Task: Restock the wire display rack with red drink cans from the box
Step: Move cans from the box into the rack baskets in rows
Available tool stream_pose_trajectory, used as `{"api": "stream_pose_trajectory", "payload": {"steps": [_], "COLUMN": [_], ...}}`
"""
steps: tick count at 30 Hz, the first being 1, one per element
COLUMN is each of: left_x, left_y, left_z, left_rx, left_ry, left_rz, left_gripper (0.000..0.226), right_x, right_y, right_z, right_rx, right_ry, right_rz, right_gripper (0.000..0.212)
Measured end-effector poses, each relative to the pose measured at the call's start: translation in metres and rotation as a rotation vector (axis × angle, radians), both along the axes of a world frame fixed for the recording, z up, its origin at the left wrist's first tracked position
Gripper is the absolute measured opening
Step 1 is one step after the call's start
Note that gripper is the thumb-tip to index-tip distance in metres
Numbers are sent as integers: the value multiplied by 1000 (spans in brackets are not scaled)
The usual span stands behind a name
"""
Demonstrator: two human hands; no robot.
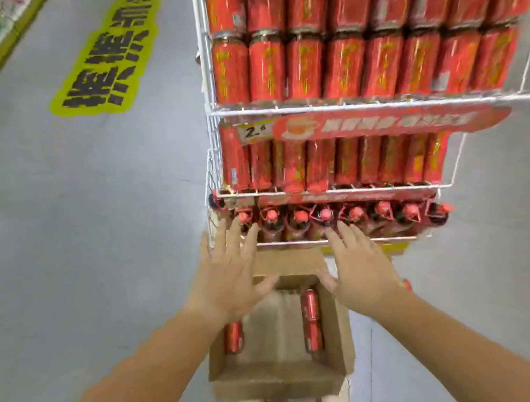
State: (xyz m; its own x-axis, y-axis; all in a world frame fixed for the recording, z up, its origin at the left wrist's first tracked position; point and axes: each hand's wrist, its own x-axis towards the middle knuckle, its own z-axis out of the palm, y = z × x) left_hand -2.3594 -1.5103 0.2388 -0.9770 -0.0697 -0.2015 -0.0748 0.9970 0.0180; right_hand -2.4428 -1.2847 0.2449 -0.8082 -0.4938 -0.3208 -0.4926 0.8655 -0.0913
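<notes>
Left hand (229, 272) — red can (233, 338) half-hidden beneath

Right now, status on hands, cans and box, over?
Left hand and right hand open, empty, above the box. A few red cans lie inside. Rack shelves packed; nothing in the way.

A box (276, 383) stands on the floor (96, 255) before a wire rack (312, 109), with cans (312, 322) lying along its left and right walls. Both hands are above the box, left hand (229, 272) beside right hand (361, 265); stocked cans (340, 68) fill the shelves behind.
</notes>
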Motion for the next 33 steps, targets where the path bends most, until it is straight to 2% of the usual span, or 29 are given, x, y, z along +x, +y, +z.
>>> {"api": "stream_pose_trajectory", "payload": {"steps": [7,10,17,21,26,30,33], "left_x": [69,95,126,122,118,114,114], "left_y": [1,3,6,5,0,-3,-3], "left_z": [-177,-248,-392,-449,-517,-565,-591], "left_rx": [9,24,104,275,359,499,544], "left_ry": [-228,-356,-511,-626,-732,-740,-672], "left_rz": [49,77,181,302,464,721,922], "left_gripper": [94,91,95,97,100,100,90], "right_x": [44,64,101,106,111,114,115], "right_y": [10,18,24,27,30,30,28], "right_z": [-179,-255,-401,-458,-525,-566,-586], "right_rx": [29,49,57,44,62,-38,-88], "right_ry": [-147,-257,-411,-525,-652,-726,-666], "right_rz": [36,-22,-175,-294,-510,-783,-936], "right_gripper": [70,73,71,70,71,62,48]}}
